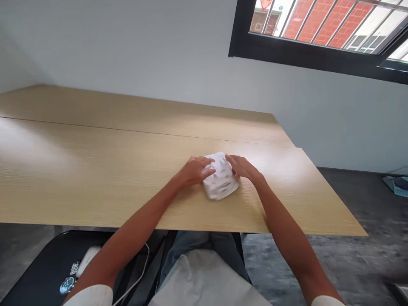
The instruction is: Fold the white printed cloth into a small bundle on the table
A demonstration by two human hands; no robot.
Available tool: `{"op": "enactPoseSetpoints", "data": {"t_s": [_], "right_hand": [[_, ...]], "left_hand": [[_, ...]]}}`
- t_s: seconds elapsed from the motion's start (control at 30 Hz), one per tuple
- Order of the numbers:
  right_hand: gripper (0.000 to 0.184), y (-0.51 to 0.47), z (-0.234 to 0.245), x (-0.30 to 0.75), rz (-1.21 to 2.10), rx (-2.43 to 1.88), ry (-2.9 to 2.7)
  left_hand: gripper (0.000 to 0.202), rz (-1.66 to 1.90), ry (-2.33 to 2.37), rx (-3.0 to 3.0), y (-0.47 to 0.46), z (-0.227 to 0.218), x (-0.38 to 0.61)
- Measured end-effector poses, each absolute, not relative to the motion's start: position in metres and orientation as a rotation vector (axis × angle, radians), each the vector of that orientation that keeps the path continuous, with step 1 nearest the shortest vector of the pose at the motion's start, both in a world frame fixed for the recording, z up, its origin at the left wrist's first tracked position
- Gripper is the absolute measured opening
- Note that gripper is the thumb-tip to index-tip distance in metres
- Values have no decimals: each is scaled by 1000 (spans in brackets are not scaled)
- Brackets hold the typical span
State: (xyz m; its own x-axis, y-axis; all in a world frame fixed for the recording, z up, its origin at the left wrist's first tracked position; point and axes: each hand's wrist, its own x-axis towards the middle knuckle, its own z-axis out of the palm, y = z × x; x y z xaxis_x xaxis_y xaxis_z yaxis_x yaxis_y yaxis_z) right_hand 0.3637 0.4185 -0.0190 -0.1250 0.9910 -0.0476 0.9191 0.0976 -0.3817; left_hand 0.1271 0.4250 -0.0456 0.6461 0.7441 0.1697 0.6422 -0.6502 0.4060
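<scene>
A small folded white cloth with a faint grey pattern (220, 180) lies on the wooden table (95, 170), near its front edge. My left hand (195, 170) rests against the cloth's left side, fingers curled over its top edge. On the cloth's right side sits my right hand (242, 167), fingers touching the top right corner. Both hands press on the bundle from either side; it is slightly blurred.
The table meets a pale wall behind, and its right edge drops to dark floor (366, 238). A black-framed window (318, 38) is at the upper right. Below the table's front edge at the left is a black surface (44, 267) with a white device and cable.
</scene>
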Motion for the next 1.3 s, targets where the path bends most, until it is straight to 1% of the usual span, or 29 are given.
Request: {"op": "enactPoseSetpoints", "data": {"t_s": [0.03, 0.07, 0.17, 0.23, 0.33, 0.37, 0.4, 0.47, 0.53, 0.57, 0.67, 0.73, 0.8, 0.9, 1.0, 1.07, 1.13, 1.23, 1.27, 1.3], "right_hand": [[57, 416, -16, 363, 509, -1907, -2101], [53, 415, -15, 362, 502, -1887, -2056], [34, 416, -18, 356, 415, -1711, -2008], [24, 417, -26, 351, 432, -1498, -2054], [20, 417, -37, 345, 371, -1263, -2139], [22, 418, -41, 345, 356, -1209, -2186], [28, 419, -44, 346, 348, -1166, -2251], [52, 423, -51, 350, 336, -1111, -2414], [76, 430, -57, 358, 324, -1102, -2553], [85, 434, -59, 362, 322, -1120, -2592], [99, 442, -63, 370, 322, -1196, -2621], [100, 443, -64, 373, 315, -1222, -2626], [93, 439, -64, 375, 304, -1227, -2639], [73, 428, -67, 377, 273, -1199, -2647], [49, 418, -66, 376, 283, -1120, -2552], [39, 414, -61, 372, 458, -1047, -2398], [39, 410, -53, 367, 771, -963, -2187], [47, 407, -41, 362, 1221, -916, -1897], [48, 407, -39, 361, 1266, -966, -1846], [47, 408, -39, 362, 1228, -1056, -1809]], "left_hand": [[60, 413, 1138, 2575, 426, -47, 123], [65, 342, 1147, 2583, 427, -48, 120], [77, 148, 1153, 2596, 426, -50, 116], [78, 128, 1255, 2570, 422, -53, 122], [73, 193, 1498, 2467, 417, -59, 136], [70, 215, 1562, 2430, 416, -60, 140], [68, 224, 1598, 2405, 417, -60, 141], [70, 180, 1552, 2425, 420, -58, 137], [80, 74, 1389, 2493, 427, -53, 125], [86, 22, 1311, 2517, 430, -51, 117], [101, -77, 1230, 2523, 438, -45, 98], [105, -111, 1254, 2519, 438, -46, 92], [101, -125, 1285, 2521, 433, -49, 93], [82, -56, 1320, 2529, 421, -56, 96], [58, 215, 1300, 2574, 412, -59, 97], [44, 476, 1202, 2545, 409, -56, 97], [45, 681, 1080, 2328, 409, -51, 98], [50, 839, 1034, 1814, 411, -44, 98], [49, 861, 1070, 1727, 412, -43, 98], [47, 884, 1140, 1722, 413, -43, 96]]}}
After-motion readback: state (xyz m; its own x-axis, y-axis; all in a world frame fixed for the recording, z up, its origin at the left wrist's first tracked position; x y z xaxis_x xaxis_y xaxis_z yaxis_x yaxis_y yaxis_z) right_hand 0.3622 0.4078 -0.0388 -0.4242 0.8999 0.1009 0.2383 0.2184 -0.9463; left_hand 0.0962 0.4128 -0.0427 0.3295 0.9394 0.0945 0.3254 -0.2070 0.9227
